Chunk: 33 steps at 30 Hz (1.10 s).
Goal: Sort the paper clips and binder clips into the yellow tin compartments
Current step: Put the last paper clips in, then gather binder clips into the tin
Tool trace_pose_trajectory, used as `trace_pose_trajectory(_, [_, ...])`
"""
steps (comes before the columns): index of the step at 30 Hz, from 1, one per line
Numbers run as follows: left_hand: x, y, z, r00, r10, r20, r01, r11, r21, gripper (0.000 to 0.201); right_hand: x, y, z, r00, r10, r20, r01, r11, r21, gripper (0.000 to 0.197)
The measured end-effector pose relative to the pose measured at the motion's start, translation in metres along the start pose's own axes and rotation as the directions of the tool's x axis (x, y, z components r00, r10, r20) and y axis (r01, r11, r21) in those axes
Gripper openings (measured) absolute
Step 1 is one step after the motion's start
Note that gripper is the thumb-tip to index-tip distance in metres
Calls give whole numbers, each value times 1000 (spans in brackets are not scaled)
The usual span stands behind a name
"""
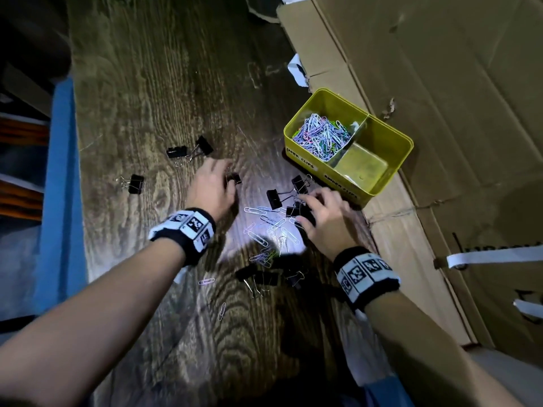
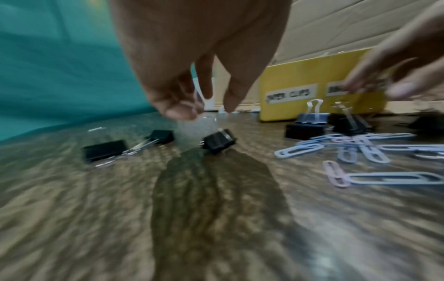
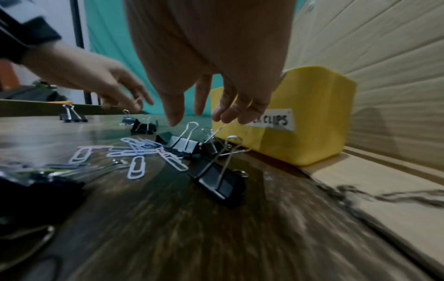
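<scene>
The yellow tin (image 1: 390, 183) stands at the right; its far compartment holds paper clips (image 1: 323, 136) and its near one (image 1: 363, 165) is bare. Black binder clips (image 1: 274, 198) and pale paper clips (image 1: 264, 221) lie scattered on the wooden table (image 1: 164, 83). My left hand (image 1: 213, 183) hangs fingers-down over a small binder clip (image 2: 218, 141) and pinches its wire handle; the clip tilts on the table. My right hand (image 3: 192, 114) hovers with relaxed fingers just above a cluster of binder clips (image 3: 179, 142) beside the tin (image 3: 310, 123), holding nothing.
More binder clips (image 1: 189, 149) lie at the far left, one (image 1: 135, 183) alone, and several (image 1: 264, 277) near my wrists in shadow. Flattened cardboard (image 1: 440, 83) lies along the right under and behind the tin. A blue edge (image 1: 60, 201) borders the table's left.
</scene>
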<state>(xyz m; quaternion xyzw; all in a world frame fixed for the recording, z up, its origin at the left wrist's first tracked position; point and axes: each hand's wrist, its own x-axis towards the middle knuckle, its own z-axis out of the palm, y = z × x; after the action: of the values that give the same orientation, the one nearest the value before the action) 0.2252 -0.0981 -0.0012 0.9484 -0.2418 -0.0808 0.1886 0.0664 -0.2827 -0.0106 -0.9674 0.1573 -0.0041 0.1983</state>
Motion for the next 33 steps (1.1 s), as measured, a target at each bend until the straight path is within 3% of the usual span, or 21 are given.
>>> trace_pose_trajectory(2, [-10,21,8,964,246,97,-244,969,-31,27,15,-5,1,993,27,117,-19,997,-68,41])
trace_pose_trajectory(4, [-20,38,21,850,427,309,-430,901,-65,29,29,-2,2,973,107,206,-72,983,-168,37])
trace_pose_trajectory(5, [-22,40,29,806,472,358,-480,874,-72,32,34,0,1,968,129,217,-86,977,-197,36])
trace_pose_trajectory(6, [-21,42,35,796,468,384,-479,875,-73,37,37,1,0,969,137,206,-98,977,-189,35])
trace_pose_trajectory(8, [-18,42,44,820,411,398,-429,902,-48,47,37,3,-3,979,135,155,-116,985,-128,31])
trace_pose_trajectory(14, [-11,46,51,842,412,348,-443,897,9,55,22,4,-2,985,168,-45,-163,981,109,19])
trace_pose_trajectory(19, [-18,42,54,797,398,455,-503,853,135,53,18,8,-11,965,254,-64,-242,959,144,18])
trace_pose_trajectory(23, [-32,27,46,771,377,513,-498,859,117,48,15,9,-17,953,301,43,-304,949,84,26])
trace_pose_trajectory(26, [-37,31,47,741,474,475,-579,810,95,48,4,-2,-20,988,154,-31,-155,987,-51,27])
trace_pose_trajectory(28, [-36,42,54,653,546,525,-687,718,109,50,-9,-15,-19,998,-26,-58,23,998,-61,14])
trace_pose_trajectory(30, [-34,44,60,571,504,648,-729,674,119,50,-26,-27,-13,976,-189,110,191,982,-11,10])
trace_pose_trajectory(32, [-32,33,62,564,505,653,-741,658,132,54,-42,-32,-2,876,-254,409,259,965,45,17])
trace_pose_trajectory(33, [-33,26,61,578,513,635,-737,661,137,55,-48,-31,4,830,-267,490,276,960,54,21])
